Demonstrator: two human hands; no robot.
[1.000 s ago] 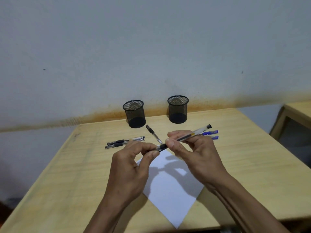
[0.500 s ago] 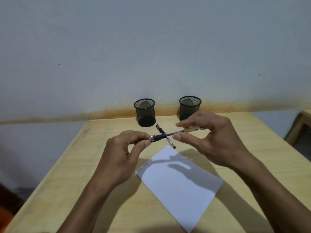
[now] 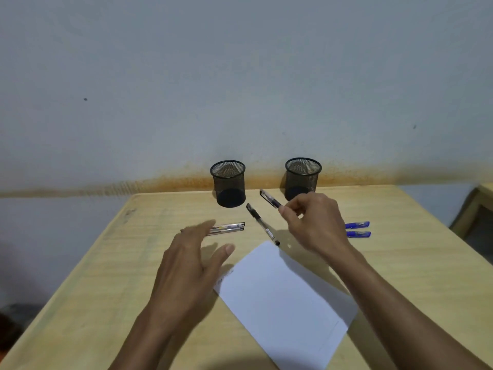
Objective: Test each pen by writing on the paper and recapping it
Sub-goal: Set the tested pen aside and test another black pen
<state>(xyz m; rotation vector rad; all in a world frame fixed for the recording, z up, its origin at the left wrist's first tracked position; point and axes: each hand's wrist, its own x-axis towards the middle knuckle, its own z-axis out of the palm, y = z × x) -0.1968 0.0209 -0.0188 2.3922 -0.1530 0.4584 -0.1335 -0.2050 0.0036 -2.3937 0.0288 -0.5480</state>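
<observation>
My right hand (image 3: 313, 222) grips a capped black pen (image 3: 269, 198) that sticks up and to the left, near the right mesh cup (image 3: 302, 177). My left hand (image 3: 186, 265) hovers open above the wooden table (image 3: 106, 276), empty, its fingertips over two clear pens (image 3: 229, 227). A white sheet of paper (image 3: 285, 297) lies in front of me, with faint marks at its left corner. Another black pen (image 3: 262, 224) rests on the table just beyond the paper's far corner. Two blue pens (image 3: 357, 229) lie to the right, partly behind my right hand.
A second black mesh cup (image 3: 229, 182) stands at the back left of the right one, both against the grey wall. Both cups look empty. Another piece of wooden furniture (image 3: 477, 209) stands beyond the table's right edge.
Both hands held the pen together earlier. My left hand has since let go and spread open to the left, while my right hand turned the capped pen towards the cups.
</observation>
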